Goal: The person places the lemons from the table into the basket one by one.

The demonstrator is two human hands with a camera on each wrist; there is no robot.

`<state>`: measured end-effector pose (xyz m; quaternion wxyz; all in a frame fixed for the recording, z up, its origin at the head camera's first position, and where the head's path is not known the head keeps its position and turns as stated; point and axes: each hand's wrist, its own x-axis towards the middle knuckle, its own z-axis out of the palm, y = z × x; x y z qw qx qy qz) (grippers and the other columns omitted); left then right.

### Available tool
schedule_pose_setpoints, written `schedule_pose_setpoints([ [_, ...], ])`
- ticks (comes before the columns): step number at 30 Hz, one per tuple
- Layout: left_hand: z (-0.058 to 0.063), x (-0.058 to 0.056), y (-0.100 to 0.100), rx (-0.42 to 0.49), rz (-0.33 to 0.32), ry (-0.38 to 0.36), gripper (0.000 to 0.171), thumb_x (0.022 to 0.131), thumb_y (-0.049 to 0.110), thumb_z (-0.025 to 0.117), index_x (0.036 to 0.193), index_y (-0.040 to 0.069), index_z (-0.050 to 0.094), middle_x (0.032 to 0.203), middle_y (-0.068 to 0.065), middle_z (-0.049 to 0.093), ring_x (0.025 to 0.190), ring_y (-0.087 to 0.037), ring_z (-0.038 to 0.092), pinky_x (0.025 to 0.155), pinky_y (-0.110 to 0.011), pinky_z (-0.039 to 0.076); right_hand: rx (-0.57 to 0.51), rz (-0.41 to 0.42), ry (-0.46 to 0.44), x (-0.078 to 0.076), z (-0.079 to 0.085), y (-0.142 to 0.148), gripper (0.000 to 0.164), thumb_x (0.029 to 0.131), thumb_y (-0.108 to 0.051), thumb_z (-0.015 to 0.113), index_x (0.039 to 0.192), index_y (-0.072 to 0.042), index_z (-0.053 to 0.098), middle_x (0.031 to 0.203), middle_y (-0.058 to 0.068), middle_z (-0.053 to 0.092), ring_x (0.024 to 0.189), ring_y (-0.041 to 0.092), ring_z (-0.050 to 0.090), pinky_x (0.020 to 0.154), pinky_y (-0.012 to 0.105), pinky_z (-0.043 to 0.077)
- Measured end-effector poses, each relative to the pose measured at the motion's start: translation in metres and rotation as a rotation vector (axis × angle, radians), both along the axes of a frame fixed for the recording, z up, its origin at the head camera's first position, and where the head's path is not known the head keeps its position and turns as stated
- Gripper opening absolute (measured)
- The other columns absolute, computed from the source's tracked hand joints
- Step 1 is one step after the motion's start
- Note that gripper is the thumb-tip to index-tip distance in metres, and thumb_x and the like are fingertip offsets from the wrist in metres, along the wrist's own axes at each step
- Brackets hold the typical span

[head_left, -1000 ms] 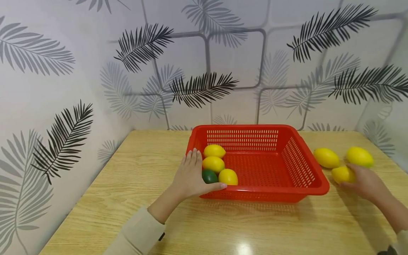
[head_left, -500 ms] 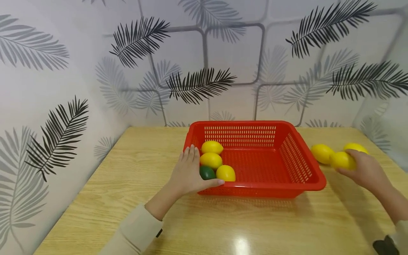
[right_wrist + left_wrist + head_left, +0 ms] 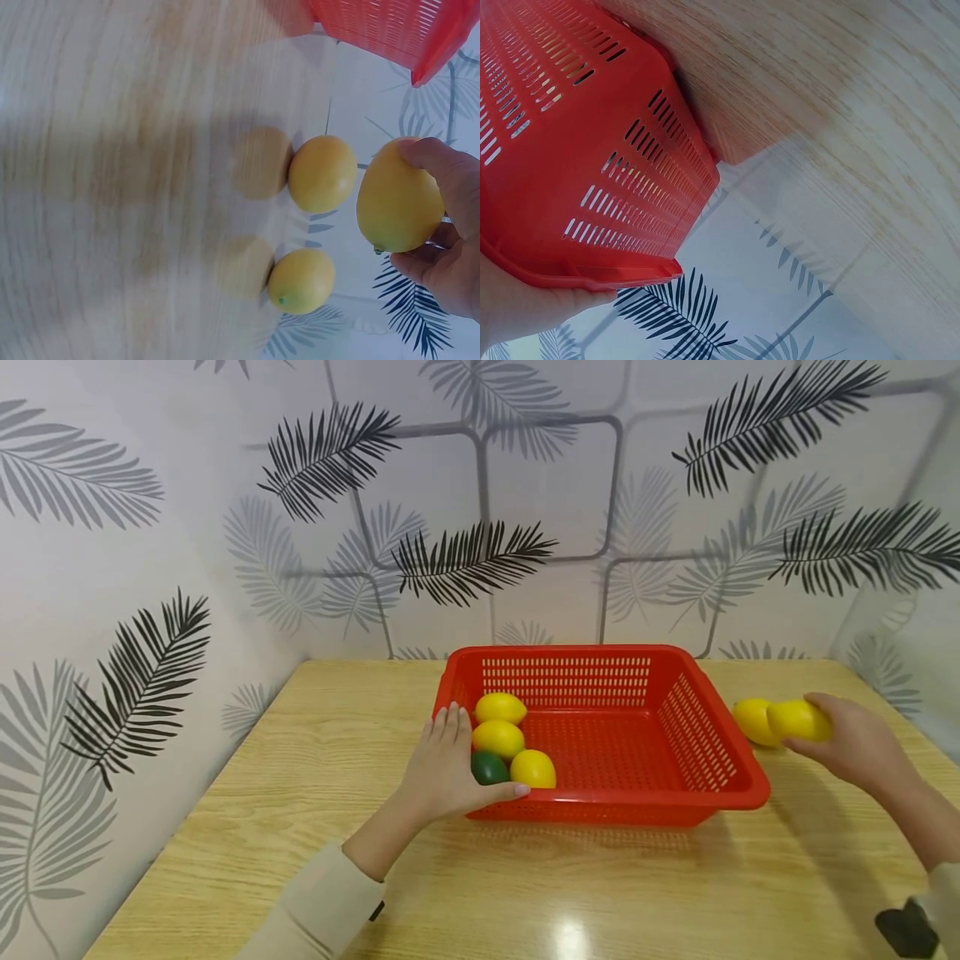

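My right hand (image 3: 862, 739) holds a yellow lemon (image 3: 798, 721) above the table, to the right of the red plastic basket (image 3: 600, 797). In the right wrist view the thumb and fingers pinch this lemon (image 3: 400, 196) from its sides. My left hand (image 3: 444, 770) rests on the basket's front left corner, fingers straight along the left rim and thumb along the front rim. Inside, by that corner, lie a back lemon (image 3: 500, 707), a middle lemon (image 3: 498, 740), a front lemon (image 3: 533, 769) and a dark green fruit (image 3: 489, 767), partly hidden by the left hand.
Another lemon (image 3: 752, 720) lies right of the basket, partly hidden behind the held one. Two lemons stand on the table in the right wrist view, an upper lemon (image 3: 322, 174) and a lower lemon (image 3: 301, 280). A leaf-patterned wall (image 3: 540, 610) borders the wooden table (image 3: 465, 893).
My right hand has lifted the lemon off the table and shifted it slightly up and left, covering the lemon behind. The left hand stays on the basket corner. The head view has tilted slightly.
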<state>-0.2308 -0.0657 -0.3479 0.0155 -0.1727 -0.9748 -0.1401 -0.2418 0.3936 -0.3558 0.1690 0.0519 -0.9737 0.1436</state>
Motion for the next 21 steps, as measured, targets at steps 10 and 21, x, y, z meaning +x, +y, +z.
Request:
schedule_pose_setpoints([
  [10, 0.0, 0.0, -0.001, -0.002, -0.01, 0.013, 0.114, 0.071, 0.076, 0.05, 0.146, -0.002, 0.017, 0.155, -0.019, 0.013, 0.144, -0.034, 0.011, 0.118, -0.046, 0.01, 0.028, -0.014, 0.016, -0.004, 0.018, -0.01, 0.064, 0.076, -0.015, 0.073, 0.117, 0.023, 0.041, 0.106, 0.042, 0.048, 0.083, 0.048, 0.048, 0.069, 0.056, 0.042],
  [21, 0.002, 0.002, -0.001, -0.005, -0.012, 0.019, 0.113, 0.071, 0.075, 0.051, 0.146, -0.002, 0.018, 0.154, -0.019, 0.015, 0.144, -0.033, 0.012, 0.118, -0.046, 0.009, 0.019, 0.004, -0.008, -0.01, 0.044, -0.026, 0.063, 0.08, -0.022, 0.07, 0.121, 0.016, 0.042, 0.109, 0.038, 0.05, 0.082, 0.043, 0.049, 0.065, 0.051, 0.04],
])
